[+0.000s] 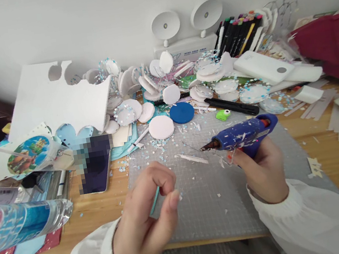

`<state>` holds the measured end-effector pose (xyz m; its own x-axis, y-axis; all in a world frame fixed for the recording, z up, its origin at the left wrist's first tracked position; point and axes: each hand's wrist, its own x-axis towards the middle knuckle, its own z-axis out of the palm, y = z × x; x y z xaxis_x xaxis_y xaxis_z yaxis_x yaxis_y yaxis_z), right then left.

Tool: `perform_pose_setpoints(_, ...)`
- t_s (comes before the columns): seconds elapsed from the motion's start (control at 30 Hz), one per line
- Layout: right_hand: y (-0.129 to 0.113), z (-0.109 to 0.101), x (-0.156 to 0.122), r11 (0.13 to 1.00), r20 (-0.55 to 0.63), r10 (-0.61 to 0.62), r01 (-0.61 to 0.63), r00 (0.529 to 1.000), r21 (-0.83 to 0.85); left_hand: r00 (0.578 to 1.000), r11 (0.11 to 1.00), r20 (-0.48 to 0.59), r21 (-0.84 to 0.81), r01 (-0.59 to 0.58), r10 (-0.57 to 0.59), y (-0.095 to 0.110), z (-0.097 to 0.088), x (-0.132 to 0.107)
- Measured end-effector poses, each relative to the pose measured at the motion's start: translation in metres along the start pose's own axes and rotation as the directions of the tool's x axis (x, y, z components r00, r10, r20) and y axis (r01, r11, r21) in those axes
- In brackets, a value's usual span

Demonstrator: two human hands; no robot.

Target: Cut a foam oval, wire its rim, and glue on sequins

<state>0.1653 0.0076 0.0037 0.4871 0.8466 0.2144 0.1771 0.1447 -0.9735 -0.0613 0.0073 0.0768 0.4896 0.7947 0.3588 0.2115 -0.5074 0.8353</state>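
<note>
My right hand (pixel 266 169) is wrapped round the handle of a blue hot glue gun (pixel 242 134). Its dark nozzle points left above the grey cutting mat (pixel 203 212), with thin glue strands hanging near it. My left hand (pixel 149 212) hovers over the mat's left part, fingers curled and thumb close to the index finger. Whatever it may pinch is hidden or too small to name. Through the gap in that hand shows a thin teal strip (pixel 154 201). Beyond the hands lie a white foam disc (pixel 161 127) and a blue disc (pixel 182 112).
White discs, some ringed with blue-dotted trim (pixel 254 90), pile along the wall. A green craft punch (pixel 222 114) and black cutter (pixel 232 106) lie on the mat. Left are a phone (pixel 101 168), water bottle (pixel 26 222) and cut foam board (pixel 54 98); markers (pixel 240 37) stand behind.
</note>
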Motion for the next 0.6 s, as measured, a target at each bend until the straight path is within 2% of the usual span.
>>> perform_pose_setpoints(0.27, 0.004, 0.000, 0.000, 1.000, 0.002, -0.006, 0.006, 1.000, -0.022, 1.000, 1.000, 0.017, 0.002, 0.009, -0.009, -0.005, -0.002, -0.003)
perform_pose_setpoints(0.43, 0.000, 0.001, 0.004, 0.999, -0.042, -0.045, 0.044, 0.998, -0.024, 1.000, 1.000, 0.013, -0.002, 0.026, -0.026, -0.005, -0.005, -0.010)
perform_pose_setpoints(0.6, -0.005, -0.023, 0.006, 0.983, -0.177, -0.159, 0.139, 0.971, -0.119, 1.000, 0.999, 0.010, -0.025, -0.023, 0.023, -0.001, -0.006, -0.012)
